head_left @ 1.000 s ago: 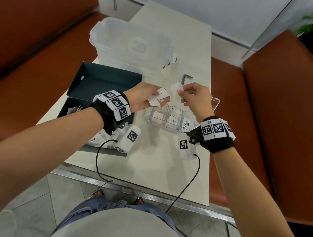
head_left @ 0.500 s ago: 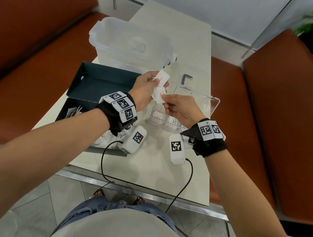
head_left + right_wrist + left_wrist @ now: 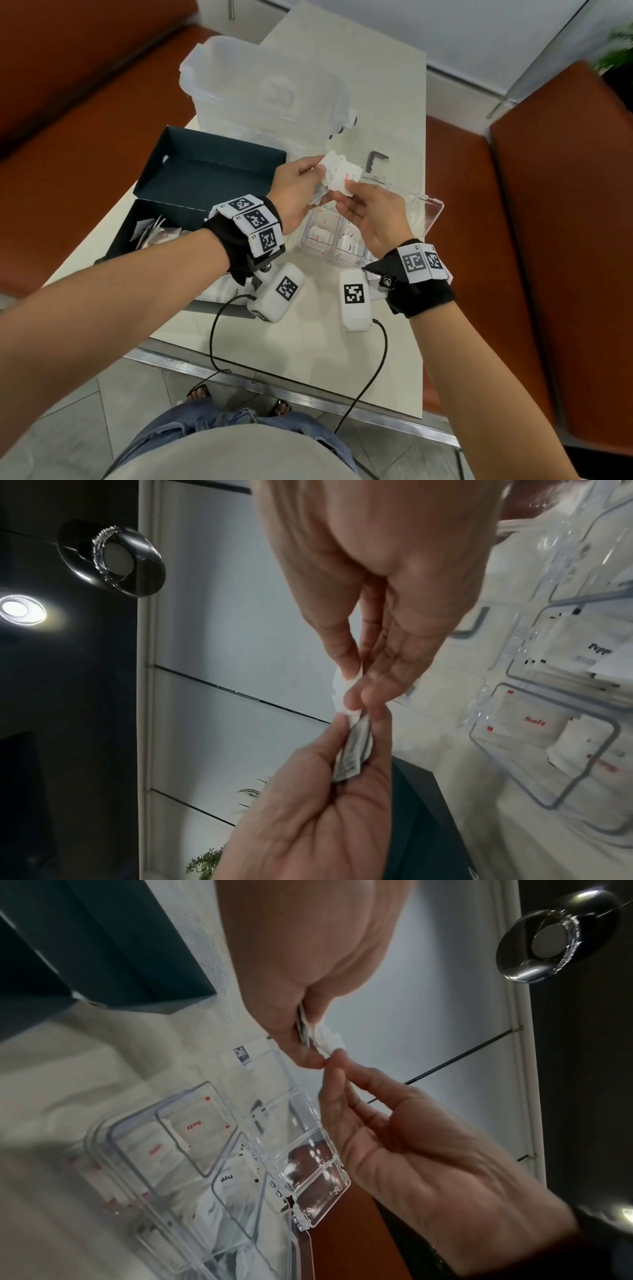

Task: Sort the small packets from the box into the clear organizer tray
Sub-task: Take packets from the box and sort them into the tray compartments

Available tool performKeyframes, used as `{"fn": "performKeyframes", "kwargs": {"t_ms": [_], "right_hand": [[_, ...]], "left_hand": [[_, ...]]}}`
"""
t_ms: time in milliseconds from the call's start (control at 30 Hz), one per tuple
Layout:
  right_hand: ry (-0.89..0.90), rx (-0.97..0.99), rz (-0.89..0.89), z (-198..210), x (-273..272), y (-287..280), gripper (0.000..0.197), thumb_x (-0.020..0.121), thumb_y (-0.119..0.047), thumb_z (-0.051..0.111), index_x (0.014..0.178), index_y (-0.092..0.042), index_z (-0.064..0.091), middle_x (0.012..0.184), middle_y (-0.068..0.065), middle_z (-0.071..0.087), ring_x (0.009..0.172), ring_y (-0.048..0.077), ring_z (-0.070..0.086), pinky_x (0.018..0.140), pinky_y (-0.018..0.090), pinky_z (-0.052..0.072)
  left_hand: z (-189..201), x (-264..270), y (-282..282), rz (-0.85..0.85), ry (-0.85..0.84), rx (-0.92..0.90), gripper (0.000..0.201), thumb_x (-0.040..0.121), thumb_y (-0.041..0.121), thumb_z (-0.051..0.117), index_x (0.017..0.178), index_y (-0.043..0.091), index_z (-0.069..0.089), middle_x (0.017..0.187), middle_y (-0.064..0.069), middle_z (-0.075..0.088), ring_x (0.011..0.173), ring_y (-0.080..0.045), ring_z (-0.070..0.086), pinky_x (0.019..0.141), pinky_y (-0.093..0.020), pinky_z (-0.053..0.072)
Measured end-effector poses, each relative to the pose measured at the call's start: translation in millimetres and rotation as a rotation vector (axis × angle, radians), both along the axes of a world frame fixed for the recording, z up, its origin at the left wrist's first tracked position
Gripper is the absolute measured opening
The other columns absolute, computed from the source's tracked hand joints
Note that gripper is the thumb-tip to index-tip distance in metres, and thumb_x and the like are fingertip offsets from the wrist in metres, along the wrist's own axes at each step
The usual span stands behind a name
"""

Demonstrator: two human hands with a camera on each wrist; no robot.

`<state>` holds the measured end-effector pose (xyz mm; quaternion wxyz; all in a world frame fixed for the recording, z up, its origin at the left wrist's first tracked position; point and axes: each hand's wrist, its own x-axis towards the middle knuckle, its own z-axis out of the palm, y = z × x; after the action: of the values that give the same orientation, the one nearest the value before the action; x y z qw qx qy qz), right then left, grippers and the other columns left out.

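The right hand [image 3: 373, 219] has come back up from the tray [image 3: 428, 219] — now pinching one packet [image 3: 342, 176] from the left hand [image 3: 294, 192]'s gripped stack. Next drop is likely a compartment.

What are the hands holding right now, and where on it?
The left hand grips a small stack of packets by its lower end. The right hand pinches the front packet's lower corner between thumb and fingertips, above the tray.

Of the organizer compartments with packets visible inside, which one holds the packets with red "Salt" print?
The leftmost compartment, nearest the dark box; its packets carry red print, while the next compartment holds black-printed pepper packets.
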<state>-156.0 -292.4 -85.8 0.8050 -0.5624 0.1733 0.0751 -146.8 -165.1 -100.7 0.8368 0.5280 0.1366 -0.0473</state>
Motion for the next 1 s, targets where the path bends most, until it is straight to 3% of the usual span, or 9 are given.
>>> {"fn": "performKeyframes", "kwargs": {"t_ms": [133, 300, 400, 500, 533, 600, 667, 833, 1000], "right_hand": [[0.023, -0.019, -0.057, -4.5, 3.2, 6.2, 0.004, 0.09, 0.001, 0.061, 0.091, 0.002, 0.057, 0.071, 0.011, 0.068, 0.064, 0.02, 0.07, 0.059, 0.026, 0.058], [0.016, -0.186, 0.026, -7.2, 2.8, 7.6, 0.011, 0.087, -0.006, 0.067, 0.089, -0.001, 0.057, 0.066, 0.013, 0.066, 0.053, 0.015, 0.061, 0.055, 0.025, 0.053], [-0.083, -0.393, 0.03, -5.3, 4.6, 3.5, 0.03, 0.082, -0.008, 0.073, 0.105, -0.009, 0.053, 0.086, 0.014, 0.063, 0.057, 0.016, 0.059, 0.054, 0.026, 0.051], [-0.327, -0.749, 0.115, -0.1, 9.3, -3.9, 0.053, 0.078, -0.01, 0.074, 0.119, -0.035, 0.05, 0.096, 0.007, 0.061, 0.071, 0.016, 0.064, 0.056, 0.023, 0.054], [-0.389, -0.833, 0.165, 1.9, 11.1, -5.9, 0.053, 0.078, -0.011, 0.074, 0.12, -0.036, 0.053, 0.096, 0.005, 0.061, 0.074, 0.015, 0.064, 0.056, 0.022, 0.054], [-0.432, -0.917, 0.22, 4.2, 14.8, -8.4, 0.04, 0.08, -0.014, 0.074, 0.117, -0.025, 0.066, 0.093, 0.005, 0.063, 0.069, 0.013, 0.065, 0.054, 0.018, 0.053], [-0.423, -0.924, 0.205, 3.8, 16.2, -10.1, 0.028, 0.081, -0.015, 0.074, 0.108, -0.017, 0.072, 0.089, 0.009, 0.068, 0.063, 0.015, 0.067, 0.054, 0.017, 0.053], [-0.335, -0.764, 0.058, 0.4, 18.3, -13.1, 0.014, 0.081, -0.008, 0.074, 0.094, -0.006, 0.068, 0.075, 0.011, 0.071, 0.058, 0.017, 0.07, 0.055, 0.024, 0.056], [-0.269, -0.592, -0.022, -1.2, 18.4, -9.5, 0.007, 0.084, -0.006, 0.072, 0.086, -0.002, 0.066, 0.077, 0.016, 0.071, 0.063, 0.025, 0.072, 0.058, 0.029, 0.058]], "left_hand": [[-1.3, -1.8, -4.6, -0.019, -0.037, 0.024, 0.026, 0.102, 0.01, 0.046, 0.123, 0.007, 0.062, 0.105, -0.007, 0.068, 0.081, -0.015, 0.065, 0.065, -0.024, 0.057], [-2.4, -3.0, -5.1, -0.037, -0.039, 0.064, 0.025, 0.101, 0.008, 0.049, 0.121, 0.007, 0.063, 0.108, -0.008, 0.067, 0.085, -0.02, 0.066, 0.07, -0.03, 0.059], [-1.8, -2.4, -0.5, -0.059, -0.039, 0.061, 0.019, 0.098, 0.005, 0.053, 0.112, 0.008, 0.065, 0.11, -0.009, 0.066, 0.091, -0.022, 0.066, 0.067, -0.03, 0.061], [-1.6, -2.1, 4.9, -0.102, -0.029, 0.091, 0.023, 0.095, 0.004, 0.058, 0.117, 0.001, 0.063, 0.114, -0.014, 0.064, 0.092, -0.022, 0.065, 0.066, -0.027, 0.06], [-1.5, -2.1, 6.4, -0.119, -0.029, 0.112, 0.025, 0.094, 0.005, 0.06, 0.119, 0.0, 0.063, 0.114, -0.014, 0.064, 0.093, -0.022, 0.065, 0.066, -0.026, 0.06], [-1.0, -2.1, 9.2, -0.146, -0.035, 0.149, 0.024, 0.094, 0.007, 0.062, 0.117, 0.002, 0.064, 0.118, -0.015, 0.063, 0.103, -0.024, 0.064, 0.066, -0.024, 0.059], [0.0, -2.4, 11.2, -0.161, -0.031, 0.149, 0.019, 0.096, 0.008, 0.058, 0.113, 0.004, 0.066, 0.122, -0.016, 0.062, 0.106, -0.025, 0.063, 0.066, -0.024, 0.058], [0.8, -3.3, 12.0, -0.148, 0.009, 0.057, 0.023, 0.1, 0.008, 0.049, 0.117, 0.0, 0.063, 0.119, -0.017, 0.061, 0.089, -0.021, 0.065, 0.067, -0.025, 0.06], [0.3, -5.3, 11.1, -0.19, -0.016, 0.011, 0.024, 0.096, 0.003, 0.055, 0.119, 0.0, 0.061, 0.114, -0.018, 0.065, 0.085, -0.018, 0.069, 0.071, -0.024, 0.059]]}}
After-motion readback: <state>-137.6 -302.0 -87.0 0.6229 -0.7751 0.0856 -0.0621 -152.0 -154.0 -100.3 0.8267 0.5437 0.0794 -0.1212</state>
